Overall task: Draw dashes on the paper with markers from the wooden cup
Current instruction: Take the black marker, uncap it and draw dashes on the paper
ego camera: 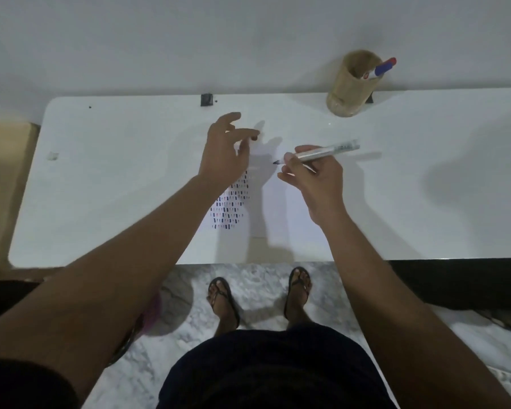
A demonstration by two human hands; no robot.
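Note:
A white paper (281,208) lies on the white table (115,187), with rows of dark blue and reddish dashes (230,205) on its left part. My right hand (316,184) grips an uncapped grey marker (325,152) above the paper's upper half, its dark tip pointing left and off the sheet. My left hand (224,152) hovers over the top of the dashes, pinching a small dark marker cap (254,139) at its fingertips. The wooden cup (351,87) stands at the table's back edge and holds a blue-and-red marker (382,67).
A white wall runs behind the table. A small black clip (206,99) sits on the back edge, left of the cup. The table's front edge is close to my body. My sandalled feet (260,293) stand on a marble floor below.

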